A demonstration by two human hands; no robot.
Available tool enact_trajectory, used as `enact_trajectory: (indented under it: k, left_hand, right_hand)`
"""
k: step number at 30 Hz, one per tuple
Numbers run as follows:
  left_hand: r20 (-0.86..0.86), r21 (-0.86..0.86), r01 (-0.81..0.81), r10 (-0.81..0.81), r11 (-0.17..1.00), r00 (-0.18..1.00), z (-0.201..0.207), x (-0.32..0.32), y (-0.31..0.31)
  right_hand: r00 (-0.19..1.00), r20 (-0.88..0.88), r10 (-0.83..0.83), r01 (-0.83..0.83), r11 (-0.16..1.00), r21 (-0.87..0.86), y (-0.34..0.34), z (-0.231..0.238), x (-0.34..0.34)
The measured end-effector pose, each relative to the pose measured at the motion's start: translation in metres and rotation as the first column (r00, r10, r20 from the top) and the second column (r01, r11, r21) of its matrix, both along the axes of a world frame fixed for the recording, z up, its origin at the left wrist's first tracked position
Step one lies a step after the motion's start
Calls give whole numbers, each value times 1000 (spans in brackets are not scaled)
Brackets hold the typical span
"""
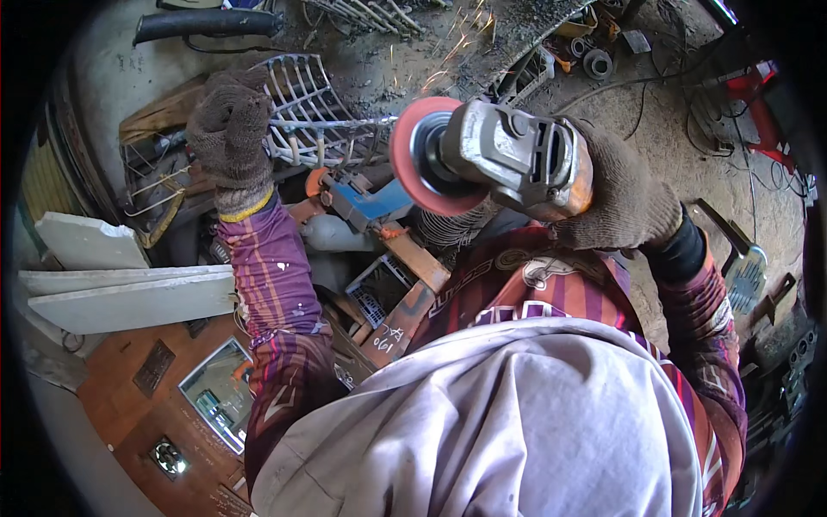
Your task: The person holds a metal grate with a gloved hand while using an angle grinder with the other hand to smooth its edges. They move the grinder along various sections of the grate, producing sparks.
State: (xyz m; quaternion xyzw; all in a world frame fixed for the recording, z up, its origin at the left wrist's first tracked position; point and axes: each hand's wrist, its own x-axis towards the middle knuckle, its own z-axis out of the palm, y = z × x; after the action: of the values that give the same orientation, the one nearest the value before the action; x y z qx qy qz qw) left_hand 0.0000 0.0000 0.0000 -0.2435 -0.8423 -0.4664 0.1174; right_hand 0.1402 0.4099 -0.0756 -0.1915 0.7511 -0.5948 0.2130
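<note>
My right hand (624,191), in a brown knit glove, is wrapped round an angle grinder (525,155) with a grey metal head and an orange body. Its reddish disc (418,155) faces left, with the edge at the end of a rod sticking out of a metal grid. My left hand (231,129), gloved alike, is closed on the left side of that curved metal grid (314,112), made of crossing bars. Orange sparks (461,43) streak across the ground beyond the disc. My left fingertips are hidden.
Below the grid are a blue metal piece (370,202), a grey bottle-like object (332,233) and a wooden beam (413,258). Pale boards (129,289) lean at the left. Thin rods (370,13) lie at the far side. Cables (637,82) cross the floor at right, near a red object (754,112).
</note>
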Motion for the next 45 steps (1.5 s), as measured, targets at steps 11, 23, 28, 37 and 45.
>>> enact_trajectory:
  k: [11,23,28,37,45]
  left_hand:
    - [-142,3,87,-86,996,986,15,12,-2]
    - [61,13,-4,3,1000,998,21,10,25]
    - [106,-3,47,-46,999,993,19,2,25]
    - [119,-103,81,-68,991,991,16,-12,21]
    - [111,-83,57,-47,995,993,22,-8,23]
  right_hand:
    - [988,-29,150,-147,985,93,-9,34,-26]
    - [956,-279,-86,124,985,124,-28,26,1]
    - [962,-239,-130,166,977,135,-30,21,7]
    - [951,-235,-201,231,967,108,-36,11,15]
    - [956,-218,-196,220,971,91,-38,4,21]
